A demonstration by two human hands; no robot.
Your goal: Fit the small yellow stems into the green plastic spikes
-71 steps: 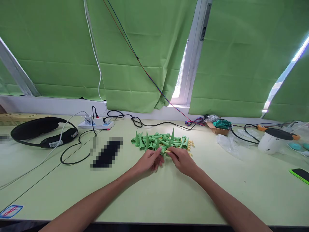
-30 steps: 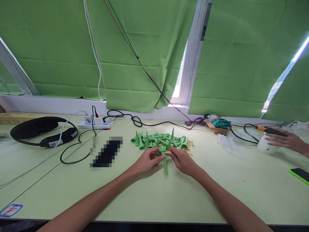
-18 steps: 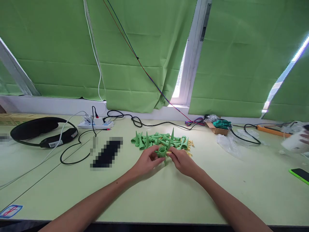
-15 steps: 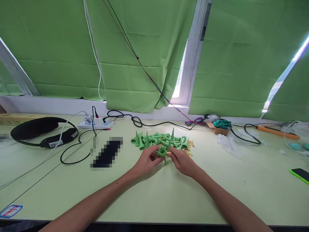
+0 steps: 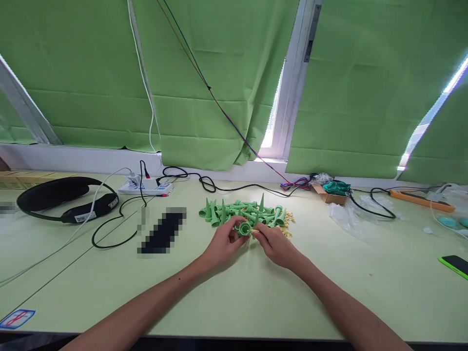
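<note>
Green hollow plastic spike (image 5: 244, 228), open round collar turned up toward the viewer, is gripped by the left hand (image 5: 224, 243) above the table, just in front of the heap. The left hand's thumb and fingers are closed around its collar. The right hand (image 5: 275, 243) is pinched narrow on what appears to be a slim yellow plastic peg (image 5: 253, 231), set against the collar's side; depth of entry cannot be determined. Judged step in hand: seating peg in collar. Good practice would be to brace the collar firmly without squeezing it out of round, keep the peg square to the wall, and apply even pressure, since a slanted push could jam or slip. Just beyond lie the heaped green plastic spikes (image 5: 252, 214), some upright, with loose small yellow plastic pegs (image 5: 289, 218) at its right edge, all on a pale green table (image 5: 278, 302).
</note>
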